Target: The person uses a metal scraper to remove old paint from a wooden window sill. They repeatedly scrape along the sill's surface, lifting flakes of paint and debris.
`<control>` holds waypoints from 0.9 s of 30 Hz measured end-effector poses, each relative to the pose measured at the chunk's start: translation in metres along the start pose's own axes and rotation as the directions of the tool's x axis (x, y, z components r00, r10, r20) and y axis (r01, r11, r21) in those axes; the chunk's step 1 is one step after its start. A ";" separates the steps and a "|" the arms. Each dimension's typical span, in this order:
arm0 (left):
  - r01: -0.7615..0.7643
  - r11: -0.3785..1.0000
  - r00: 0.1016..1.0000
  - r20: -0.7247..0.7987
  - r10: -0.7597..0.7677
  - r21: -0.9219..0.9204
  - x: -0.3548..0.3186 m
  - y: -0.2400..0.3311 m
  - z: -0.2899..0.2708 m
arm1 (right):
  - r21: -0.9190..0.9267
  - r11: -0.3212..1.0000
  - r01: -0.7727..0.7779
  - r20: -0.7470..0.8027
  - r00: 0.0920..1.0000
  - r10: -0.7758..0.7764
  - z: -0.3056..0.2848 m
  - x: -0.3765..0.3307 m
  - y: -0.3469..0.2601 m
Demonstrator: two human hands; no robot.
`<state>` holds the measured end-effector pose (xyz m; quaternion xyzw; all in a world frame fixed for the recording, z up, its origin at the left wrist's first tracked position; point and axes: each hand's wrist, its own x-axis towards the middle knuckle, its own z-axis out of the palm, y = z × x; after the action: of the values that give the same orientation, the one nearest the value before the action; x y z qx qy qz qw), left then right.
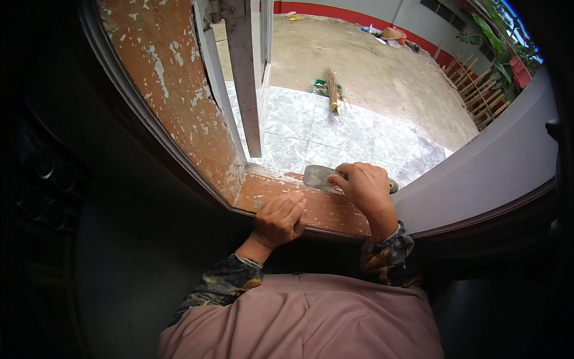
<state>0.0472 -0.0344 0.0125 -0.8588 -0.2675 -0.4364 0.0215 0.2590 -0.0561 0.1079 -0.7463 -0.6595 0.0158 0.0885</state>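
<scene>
Looking down at a window opening with a worn reddish-brown sill (311, 209), paint flaking off all over, so that's the work surface. Right hand (366, 188) has its fingers curled tight around a metal scraper (317, 176), the flat grey blade sticking out to the left and lying low against the far edge of the sill, with the butt of the handle just poking out on the right side of the fist. Left hand (280, 218) sits on the near edge of the sill, fingers together and bent over the lip, gripping the wood, not holding any tool. The two hands are near each other but not touching. Going outward, the left side of the frame (173, 90) has the same peeling reddish paint with pale patches showing through, and a pale open window sash (248, 78) stands upright above the sill. Outside there's a marbled tile floor (335, 134), then bare concrete, with a straw broom (332, 90) lying where they meet. Wooden stakes (478, 90) and green plants sit far right.
</scene>
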 end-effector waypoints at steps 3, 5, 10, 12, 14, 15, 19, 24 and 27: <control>0.007 1.000 1.000 0.010 -0.007 0.001 0.000 0.001 -0.001 | 0.000 1.000 0.007 -0.006 1.000 -0.007 0.002 0.001 0.002; 0.003 1.000 1.000 0.003 -0.003 0.004 0.000 0.001 -0.001 | 0.026 1.000 0.005 -0.001 1.000 -0.005 0.002 0.000 0.002; 0.002 1.000 1.000 -0.022 -0.003 -0.016 0.001 0.001 0.000 | 0.050 0.999 0.013 -0.005 1.000 -0.013 0.000 -0.001 0.003; 0.010 1.000 1.000 -0.015 -0.010 -0.018 0.002 0.001 -0.001 | 0.031 0.999 -0.030 0.031 0.999 0.029 -0.001 -0.002 0.005; 0.006 1.000 1.000 -0.020 -0.006 -0.012 0.002 0.002 -0.001 | 0.053 0.999 -0.011 0.042 0.999 0.009 0.000 -0.001 0.006; 0.012 1.000 1.000 -0.011 -0.012 -0.009 0.002 0.003 -0.001 | 0.058 0.998 0.009 0.029 1.000 -0.011 0.001 -0.001 0.006; 0.003 1.000 1.000 -0.021 -0.003 -0.004 0.002 0.003 -0.001 | 0.099 0.995 0.010 0.018 1.000 -0.012 0.007 0.000 0.005; 0.012 1.000 1.000 -0.017 -0.012 -0.004 0.002 0.003 -0.001 | 0.139 0.990 0.023 0.026 0.999 -0.027 0.016 0.004 -0.005; -0.005 1.000 1.000 -0.022 0.005 -0.001 0.002 0.002 -0.001 | 0.063 0.998 0.019 -0.035 0.999 -0.017 0.013 0.001 -0.005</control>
<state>0.0482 -0.0352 0.0149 -0.8547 -0.2648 -0.4458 0.0249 0.2520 -0.0527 0.0962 -0.7375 -0.6636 0.0229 0.1235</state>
